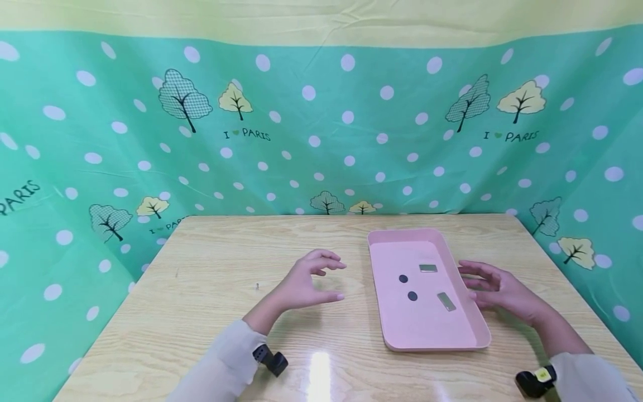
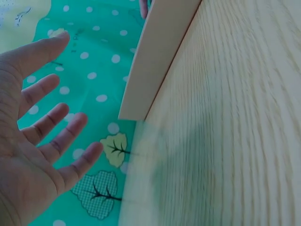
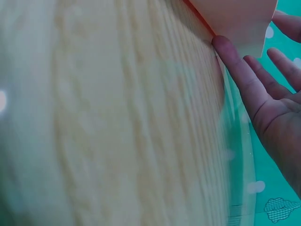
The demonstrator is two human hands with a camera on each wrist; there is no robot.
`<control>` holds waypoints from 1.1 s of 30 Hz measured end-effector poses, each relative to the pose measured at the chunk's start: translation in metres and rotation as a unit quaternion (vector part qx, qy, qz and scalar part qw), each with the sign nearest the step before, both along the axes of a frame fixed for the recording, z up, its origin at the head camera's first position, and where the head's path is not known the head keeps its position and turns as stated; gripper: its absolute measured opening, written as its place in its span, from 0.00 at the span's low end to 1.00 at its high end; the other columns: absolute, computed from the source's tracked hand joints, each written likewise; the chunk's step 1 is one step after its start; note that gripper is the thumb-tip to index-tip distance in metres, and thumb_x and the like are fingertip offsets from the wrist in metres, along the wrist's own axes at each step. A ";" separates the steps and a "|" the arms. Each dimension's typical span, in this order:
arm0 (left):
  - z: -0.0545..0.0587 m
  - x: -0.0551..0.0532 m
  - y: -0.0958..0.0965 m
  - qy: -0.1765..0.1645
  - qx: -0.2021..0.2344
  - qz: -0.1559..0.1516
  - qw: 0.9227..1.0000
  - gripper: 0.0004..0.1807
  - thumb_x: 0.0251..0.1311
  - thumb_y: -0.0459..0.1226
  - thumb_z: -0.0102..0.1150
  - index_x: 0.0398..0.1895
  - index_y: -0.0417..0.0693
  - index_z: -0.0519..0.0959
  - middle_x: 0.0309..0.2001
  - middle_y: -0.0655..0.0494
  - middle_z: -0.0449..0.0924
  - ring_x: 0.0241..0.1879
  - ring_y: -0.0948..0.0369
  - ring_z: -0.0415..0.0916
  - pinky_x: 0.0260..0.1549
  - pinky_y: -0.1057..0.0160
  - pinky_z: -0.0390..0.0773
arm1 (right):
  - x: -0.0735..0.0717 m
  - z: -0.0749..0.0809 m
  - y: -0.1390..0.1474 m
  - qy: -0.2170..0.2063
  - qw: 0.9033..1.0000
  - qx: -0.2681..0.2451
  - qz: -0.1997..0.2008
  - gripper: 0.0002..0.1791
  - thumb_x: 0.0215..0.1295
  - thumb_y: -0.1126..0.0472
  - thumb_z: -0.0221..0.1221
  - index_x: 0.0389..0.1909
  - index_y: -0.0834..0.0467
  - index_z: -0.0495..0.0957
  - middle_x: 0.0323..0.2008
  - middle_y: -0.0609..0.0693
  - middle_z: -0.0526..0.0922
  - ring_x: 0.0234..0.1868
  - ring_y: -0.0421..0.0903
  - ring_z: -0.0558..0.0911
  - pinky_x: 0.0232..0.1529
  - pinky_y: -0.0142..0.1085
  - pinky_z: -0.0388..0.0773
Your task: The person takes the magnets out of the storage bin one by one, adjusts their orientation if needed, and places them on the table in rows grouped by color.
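A shallow pink tray [image 1: 429, 332] lies on the table right of centre. Inside it are two small dark discs [image 1: 412, 296] and two silvery rectangular pieces [image 1: 446, 301], all apart from one another. My left hand [image 1: 303, 282] hovers to the left of the tray, thumb and fingers spread, holding nothing. Along the tray's right wall is my right hand [image 1: 509, 293], its fingertips right at the outer side. In the right wrist view its fingers [image 3: 242, 73] are fairly straight, one tip at the tray's lower edge [image 3: 235, 21].
The wooden table [image 1: 201, 335] has a light grain, with a tiny dark mark [image 1: 257, 286] on its left half. A green dotted cloth [image 1: 346, 139] with printed trees hangs behind and at both sides. Black wrist cameras [image 1: 271, 360] sit on both sleeves.
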State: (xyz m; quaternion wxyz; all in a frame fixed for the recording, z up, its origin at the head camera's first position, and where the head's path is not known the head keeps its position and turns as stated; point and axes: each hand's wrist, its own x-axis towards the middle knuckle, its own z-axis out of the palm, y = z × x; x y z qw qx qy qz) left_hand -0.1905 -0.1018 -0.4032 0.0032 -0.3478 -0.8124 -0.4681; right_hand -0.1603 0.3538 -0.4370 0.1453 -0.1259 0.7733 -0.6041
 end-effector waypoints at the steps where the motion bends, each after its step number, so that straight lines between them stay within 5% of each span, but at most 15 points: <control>1: 0.001 -0.001 0.002 -0.002 0.001 -0.002 1.000 0.28 0.44 0.39 0.78 0.53 0.48 0.82 0.54 0.58 0.74 0.56 0.60 0.71 0.47 0.55 0.79 | 0.000 -0.001 0.001 -0.001 1.000 -0.008 0.004 0.36 0.67 0.69 0.57 0.72 0.66 0.53 0.58 0.32 0.73 0.54 0.32 0.77 0.45 0.43 0.82; 16: 0.006 -0.012 0.033 -0.048 0.006 -0.044 0.998 0.29 0.46 0.37 0.77 0.54 0.43 0.80 0.54 0.55 0.75 0.50 0.58 0.74 0.47 0.48 0.79 | -0.003 -0.006 0.004 -0.005 0.998 -0.057 0.036 0.32 0.67 0.73 0.53 0.71 0.65 0.56 0.60 0.36 0.75 0.56 0.36 0.78 0.46 0.44 0.82; 33: 0.012 -0.027 0.073 -0.078 -0.007 -0.083 0.993 0.27 0.46 0.35 0.76 0.52 0.45 0.82 0.51 0.54 0.79 0.48 0.53 0.80 0.47 0.54 0.81 | -0.001 -0.004 0.002 -0.022 0.998 -0.040 0.032 0.33 0.68 0.71 0.54 0.72 0.66 0.54 0.58 0.36 0.76 0.55 0.36 0.78 0.45 0.44 0.82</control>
